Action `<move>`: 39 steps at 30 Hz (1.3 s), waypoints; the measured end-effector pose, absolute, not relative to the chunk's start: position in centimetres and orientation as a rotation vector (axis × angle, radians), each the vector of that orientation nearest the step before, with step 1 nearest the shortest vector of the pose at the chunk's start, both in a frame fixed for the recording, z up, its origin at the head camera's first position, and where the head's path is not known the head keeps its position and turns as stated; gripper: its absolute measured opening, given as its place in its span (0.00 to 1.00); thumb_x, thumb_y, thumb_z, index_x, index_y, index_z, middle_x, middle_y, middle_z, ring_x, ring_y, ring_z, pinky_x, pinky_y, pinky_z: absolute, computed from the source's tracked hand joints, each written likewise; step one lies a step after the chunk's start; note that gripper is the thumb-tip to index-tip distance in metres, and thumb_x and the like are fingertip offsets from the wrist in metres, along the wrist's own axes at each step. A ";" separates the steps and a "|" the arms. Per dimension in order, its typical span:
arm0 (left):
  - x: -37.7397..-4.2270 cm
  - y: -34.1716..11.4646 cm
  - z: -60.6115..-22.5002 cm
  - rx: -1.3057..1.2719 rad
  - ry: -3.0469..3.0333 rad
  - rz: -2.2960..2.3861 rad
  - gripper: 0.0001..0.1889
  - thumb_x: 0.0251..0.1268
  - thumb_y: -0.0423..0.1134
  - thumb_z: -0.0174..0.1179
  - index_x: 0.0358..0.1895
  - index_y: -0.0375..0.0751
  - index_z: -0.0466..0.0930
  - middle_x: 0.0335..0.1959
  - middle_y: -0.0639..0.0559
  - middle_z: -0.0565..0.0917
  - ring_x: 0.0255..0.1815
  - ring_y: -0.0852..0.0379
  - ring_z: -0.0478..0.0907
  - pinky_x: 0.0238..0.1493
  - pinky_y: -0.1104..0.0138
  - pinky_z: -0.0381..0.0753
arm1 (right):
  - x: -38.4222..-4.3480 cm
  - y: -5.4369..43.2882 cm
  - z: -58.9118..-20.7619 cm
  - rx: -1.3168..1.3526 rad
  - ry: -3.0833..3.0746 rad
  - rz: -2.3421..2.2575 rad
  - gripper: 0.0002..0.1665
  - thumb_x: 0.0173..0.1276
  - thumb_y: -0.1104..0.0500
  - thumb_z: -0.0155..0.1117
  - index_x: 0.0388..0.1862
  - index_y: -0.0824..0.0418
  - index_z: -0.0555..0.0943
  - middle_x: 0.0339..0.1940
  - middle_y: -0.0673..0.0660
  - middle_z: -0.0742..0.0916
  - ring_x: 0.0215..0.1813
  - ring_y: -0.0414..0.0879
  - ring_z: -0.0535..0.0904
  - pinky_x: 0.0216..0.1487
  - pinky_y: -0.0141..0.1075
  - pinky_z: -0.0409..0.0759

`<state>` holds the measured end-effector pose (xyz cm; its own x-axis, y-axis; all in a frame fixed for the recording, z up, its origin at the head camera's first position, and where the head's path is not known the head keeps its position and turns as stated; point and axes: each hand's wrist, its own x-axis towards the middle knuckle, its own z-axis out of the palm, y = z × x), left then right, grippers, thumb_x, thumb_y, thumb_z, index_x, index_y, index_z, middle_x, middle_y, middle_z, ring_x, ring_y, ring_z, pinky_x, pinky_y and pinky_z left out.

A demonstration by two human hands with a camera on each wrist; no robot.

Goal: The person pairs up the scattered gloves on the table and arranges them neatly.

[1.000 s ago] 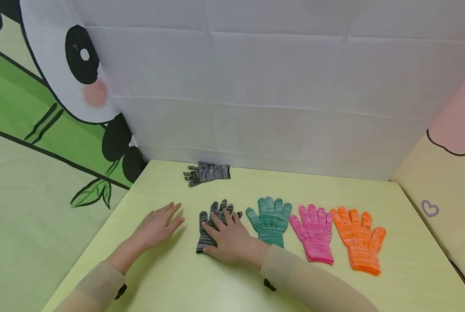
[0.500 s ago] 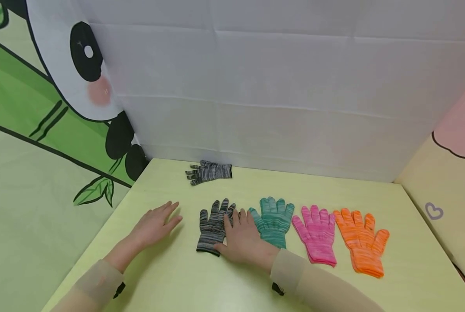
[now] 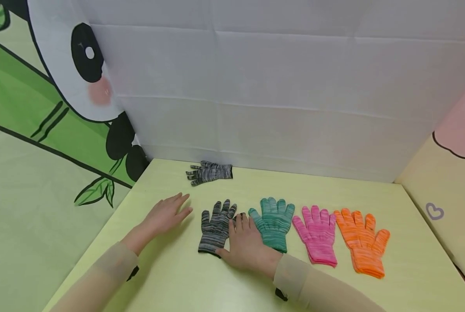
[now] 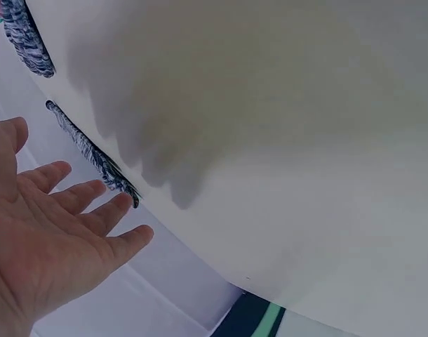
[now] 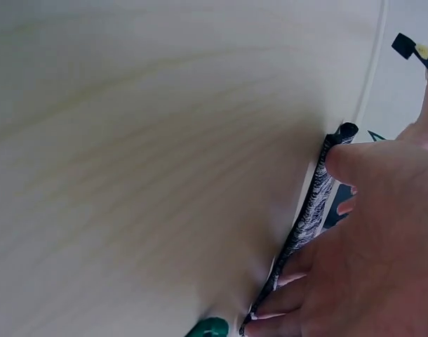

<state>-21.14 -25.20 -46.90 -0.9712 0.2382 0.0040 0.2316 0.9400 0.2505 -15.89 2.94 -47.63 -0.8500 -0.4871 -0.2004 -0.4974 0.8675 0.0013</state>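
A black-and-grey striped knit glove lies flat on the table, fingers pointing away. My right hand rests at its right edge with straight fingers and covers the glove's thumb side. In the right wrist view, the thumb and fingertips touch the striped glove. My left hand is held above the table to the left of this glove, fingers spread and holding nothing. A second grey-black glove lies sideways at the back edge. It also shows beyond the left fingertips as a dark glove in the left wrist view.
To the right, a teal glove, a pink glove and an orange glove lie in a row. A white cloth wall stands behind the pale yellow table. A printed panel borders the left side.
My right hand has slid right, from the middle of the striped glove to its right edge, uncovering most of it. My left hand has shifted slightly forward and right.
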 end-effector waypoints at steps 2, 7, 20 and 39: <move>-22.4 -24.6 -46.8 0.407 3.055 0.363 0.34 0.81 0.56 0.49 0.79 0.38 0.63 0.77 0.30 0.62 0.74 0.28 0.62 0.72 0.34 0.56 | -15.9 3.0 -47.6 -0.759 2.846 0.080 0.59 0.71 0.20 0.38 0.84 0.61 0.56 0.82 0.68 0.58 0.82 0.62 0.51 0.80 0.55 0.49; -26.1 -23.1 -47.1 0.475 3.018 0.255 0.33 0.82 0.54 0.48 0.81 0.41 0.60 0.80 0.33 0.57 0.79 0.30 0.52 0.74 0.35 0.52 | -16.0 3.3 -47.7 -0.773 2.852 0.072 0.58 0.72 0.20 0.38 0.84 0.61 0.56 0.82 0.67 0.58 0.82 0.62 0.51 0.80 0.56 0.49; -29.8 -21.6 -47.8 0.356 2.895 0.197 0.34 0.84 0.55 0.41 0.82 0.40 0.53 0.81 0.33 0.52 0.80 0.30 0.49 0.76 0.36 0.48 | -15.9 3.0 -48.4 -0.788 2.853 0.137 0.59 0.71 0.19 0.32 0.85 0.59 0.53 0.83 0.66 0.57 0.83 0.61 0.49 0.80 0.55 0.47; -26.8 -28.5 -48.0 0.281 2.997 0.124 0.30 0.82 0.54 0.46 0.78 0.41 0.64 0.78 0.33 0.62 0.77 0.29 0.56 0.73 0.31 0.48 | -16.1 3.5 -48.7 -0.784 2.847 0.086 0.58 0.72 0.20 0.34 0.85 0.60 0.51 0.83 0.67 0.55 0.83 0.62 0.47 0.80 0.56 0.44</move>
